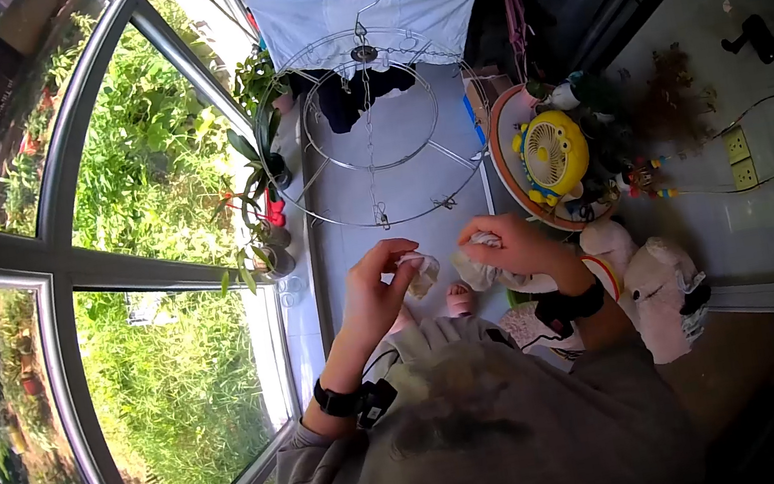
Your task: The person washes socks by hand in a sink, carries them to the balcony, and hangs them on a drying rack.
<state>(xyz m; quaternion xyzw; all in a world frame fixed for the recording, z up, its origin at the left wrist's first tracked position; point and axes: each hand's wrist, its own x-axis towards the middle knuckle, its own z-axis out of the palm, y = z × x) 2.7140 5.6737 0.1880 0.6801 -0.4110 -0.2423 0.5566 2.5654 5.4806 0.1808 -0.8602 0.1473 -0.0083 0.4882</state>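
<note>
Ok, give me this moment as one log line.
left hand: grip on crumpled white cloth | right hand: grip on white cloth bunch | round metal drying hanger: hanging beyond both hands

A narrow gap is lying between your left hand and right hand, and the left cloth and right cloth are tightening it. Ahead, the rack is hanging, its hoops, spokes and chain barring a straight reach but leaving openings between the wires. Beyond it, the white shorts are blocking the far side. To your left, the plants and window are bounding you; to your right, the table, fan and plush toy are crowding sideways room.
</note>
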